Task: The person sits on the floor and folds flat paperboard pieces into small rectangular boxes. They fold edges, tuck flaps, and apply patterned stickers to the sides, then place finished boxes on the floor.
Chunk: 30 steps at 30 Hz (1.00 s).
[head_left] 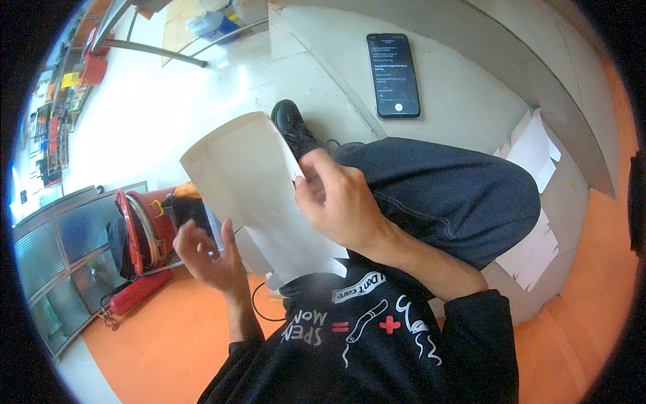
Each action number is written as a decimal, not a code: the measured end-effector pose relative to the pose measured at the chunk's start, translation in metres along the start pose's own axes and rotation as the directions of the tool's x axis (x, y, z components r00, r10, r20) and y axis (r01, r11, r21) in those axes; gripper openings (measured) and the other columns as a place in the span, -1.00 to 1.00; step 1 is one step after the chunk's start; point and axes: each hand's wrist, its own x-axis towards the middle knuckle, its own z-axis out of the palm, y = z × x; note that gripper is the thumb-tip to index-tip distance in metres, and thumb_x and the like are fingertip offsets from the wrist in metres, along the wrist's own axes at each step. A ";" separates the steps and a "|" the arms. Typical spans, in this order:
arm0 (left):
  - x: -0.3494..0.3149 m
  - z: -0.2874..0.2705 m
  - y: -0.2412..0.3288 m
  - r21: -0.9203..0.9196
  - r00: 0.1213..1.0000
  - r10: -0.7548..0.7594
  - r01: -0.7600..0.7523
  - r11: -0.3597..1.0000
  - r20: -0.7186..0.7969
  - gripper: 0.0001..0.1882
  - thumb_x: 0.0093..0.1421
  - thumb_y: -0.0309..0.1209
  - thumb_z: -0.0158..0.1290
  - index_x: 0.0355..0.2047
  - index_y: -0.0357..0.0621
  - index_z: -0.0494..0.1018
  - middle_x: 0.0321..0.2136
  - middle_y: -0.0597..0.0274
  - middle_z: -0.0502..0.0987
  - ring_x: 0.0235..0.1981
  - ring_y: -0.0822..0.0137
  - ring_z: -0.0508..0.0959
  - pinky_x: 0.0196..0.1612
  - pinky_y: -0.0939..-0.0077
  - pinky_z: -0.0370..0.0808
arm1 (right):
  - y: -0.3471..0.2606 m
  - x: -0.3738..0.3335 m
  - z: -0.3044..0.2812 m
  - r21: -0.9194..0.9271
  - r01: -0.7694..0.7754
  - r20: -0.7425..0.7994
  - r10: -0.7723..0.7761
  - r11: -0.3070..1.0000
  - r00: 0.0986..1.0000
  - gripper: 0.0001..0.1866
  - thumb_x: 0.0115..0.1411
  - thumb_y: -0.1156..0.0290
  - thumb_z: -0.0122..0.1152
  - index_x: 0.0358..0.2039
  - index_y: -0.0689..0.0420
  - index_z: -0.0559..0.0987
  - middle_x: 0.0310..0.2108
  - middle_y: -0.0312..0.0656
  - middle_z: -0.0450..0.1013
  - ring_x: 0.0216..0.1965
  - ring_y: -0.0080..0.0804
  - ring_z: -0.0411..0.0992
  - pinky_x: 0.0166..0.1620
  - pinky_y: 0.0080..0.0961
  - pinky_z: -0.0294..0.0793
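Observation:
A pale paperboard sheet with cut flaps [245, 182], like an unfolded carton, stands tilted over my lap. My right hand [343, 202] pinches its right edge between thumb and fingers. My left hand [212, 256] is beside the sheet's lower left side, fingers apart and holding nothing. The flaps at the sheet's lower end come close to my black shirt; whether they touch it I cannot tell.
A phone with a lit screen [393, 75] lies on the grey floor ahead. More cut white paperboard [531, 252] rests by my right knee. At the left are a red fire extinguisher [138, 294], a red round container [151, 222] and glazed panels [67, 262]. A metal-legged rack [155, 48] stands farther off.

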 end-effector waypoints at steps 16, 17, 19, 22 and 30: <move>0.019 -0.010 -0.045 -0.211 0.749 -0.359 0.546 0.811 0.557 -0.89 0.26 -0.51 0.05 -0.27 -0.31 0.49 -0.35 0.28 0.55 -0.25 0.52 0.52 -0.17 0.65 0.43 | 0.003 -0.004 0.001 0.117 -0.030 0.133 0.014 0.993 0.991 -0.85 0.10 0.60 0.15 -0.33 0.30 0.39 -0.43 -0.02 0.49 -0.37 -0.25 0.58 -0.32 -0.43 0.57; 0.019 -0.012 -0.048 -0.184 0.745 -0.357 0.534 0.825 0.563 -0.91 0.25 -0.53 0.07 -0.27 -0.31 0.49 -0.35 0.29 0.56 -0.25 0.53 0.52 -0.17 0.65 0.43 | 0.004 -0.004 0.000 0.127 -0.050 0.155 0.030 0.991 0.987 -0.85 0.10 0.61 0.15 -0.33 0.30 0.39 -0.42 -0.02 0.49 -0.36 -0.25 0.58 -0.31 -0.44 0.57; 0.015 -0.016 -0.054 -0.203 0.729 -0.331 0.539 0.818 0.599 -0.89 0.21 -0.56 0.08 -0.25 -0.30 0.48 -0.37 0.32 0.55 -0.35 0.54 0.50 -0.28 0.64 0.42 | 0.006 -0.002 -0.003 0.158 -0.053 0.200 0.020 0.986 0.980 -0.81 0.05 0.57 0.16 -0.33 0.30 0.39 -0.43 0.05 0.48 -0.36 -0.06 0.54 -0.29 -0.28 0.53; 0.011 -0.023 -0.063 -0.199 0.691 -0.320 0.559 0.805 0.649 -0.86 0.17 -0.56 0.12 -0.24 -0.29 0.48 -0.38 0.31 0.57 -0.40 0.53 0.52 -0.32 0.63 0.44 | 0.005 0.001 -0.008 0.245 -0.128 0.294 0.052 0.961 0.954 -0.78 0.02 0.53 0.19 -0.32 0.31 0.40 -0.41 0.09 0.49 -0.33 -0.03 0.54 -0.28 -0.25 0.52; 0.018 -0.026 -0.065 -0.243 0.655 -0.264 0.577 0.779 0.708 -0.74 0.10 -0.50 0.22 -0.20 -0.31 0.50 -0.36 0.28 0.59 -0.35 0.49 0.55 -0.28 0.61 0.46 | 0.001 0.005 -0.018 0.352 -0.325 0.479 0.130 0.877 0.868 -0.76 0.07 0.56 0.24 -0.28 0.31 0.41 -0.31 -0.07 0.48 -0.27 -0.33 0.54 -0.18 -0.41 0.59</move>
